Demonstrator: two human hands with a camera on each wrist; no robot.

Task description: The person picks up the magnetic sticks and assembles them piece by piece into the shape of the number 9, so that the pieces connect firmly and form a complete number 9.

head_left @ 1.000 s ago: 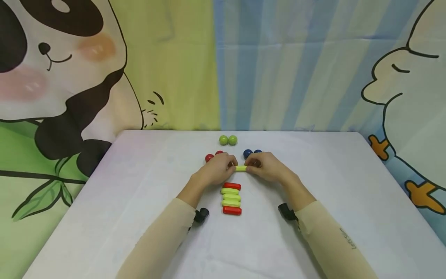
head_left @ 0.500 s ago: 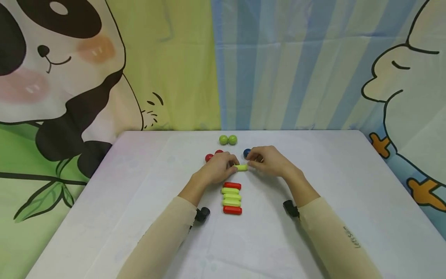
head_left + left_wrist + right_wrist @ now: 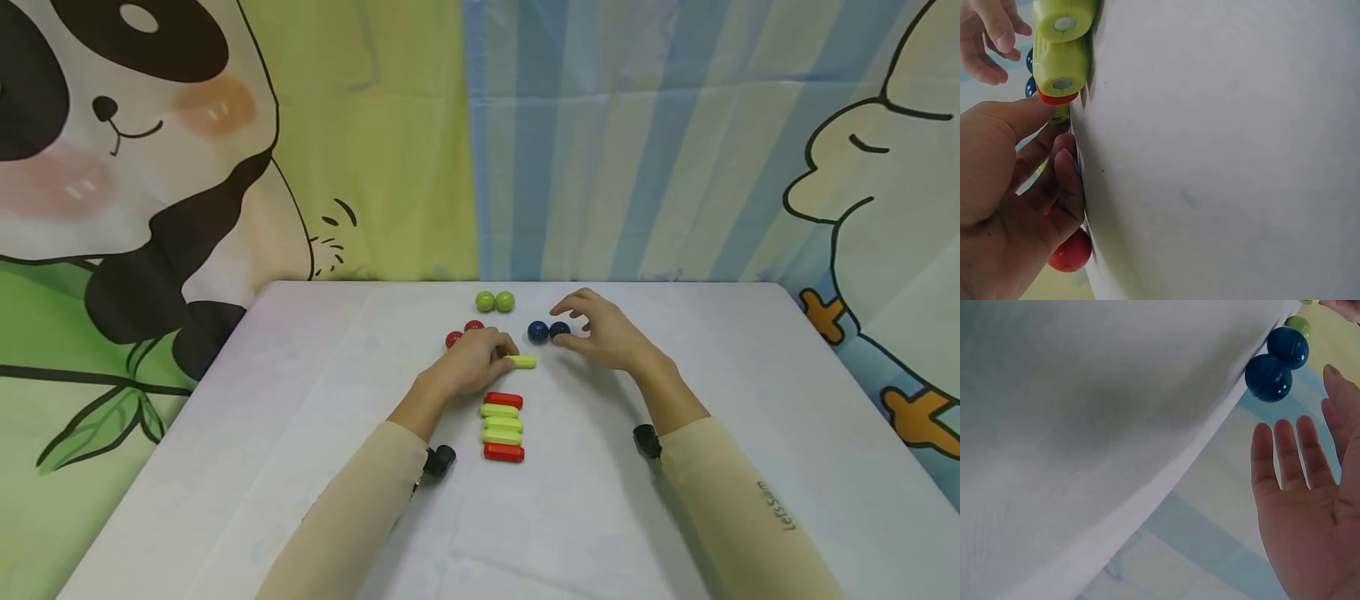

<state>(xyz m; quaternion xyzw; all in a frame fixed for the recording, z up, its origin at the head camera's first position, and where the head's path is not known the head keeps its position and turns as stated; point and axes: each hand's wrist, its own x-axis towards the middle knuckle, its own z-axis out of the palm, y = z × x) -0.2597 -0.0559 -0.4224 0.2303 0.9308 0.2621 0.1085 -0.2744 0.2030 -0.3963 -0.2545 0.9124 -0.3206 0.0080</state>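
Observation:
In the head view, my left hand (image 3: 472, 362) pinches the left end of a short yellow-green rod (image 3: 525, 362) between thumb and fingers, low over the white table. Seen from the left wrist, the thumb (image 3: 1019, 119) meets that rod's end (image 3: 1058, 115). My right hand (image 3: 607, 333), fingers spread, holds nothing. It is beside two dark blue balls (image 3: 537, 332) that touch each other; in the right wrist view its fingertips are apart from the blue balls (image 3: 1269, 378). A row of rods, red (image 3: 503, 452) at both ends and yellow-green (image 3: 502, 423) between, lies nearer the body.
Two green balls (image 3: 495, 302) sit together near the table's (image 3: 337, 400) far edge. Just beyond my left hand are two red balls (image 3: 453, 338), partly hidden by it. A printed cloth (image 3: 637, 167) hangs behind the table.
My right hand has let go of the yellow-green rod's right end and moved right and away toward the blue balls, its fingers opening. The left hand has stayed on the rod.

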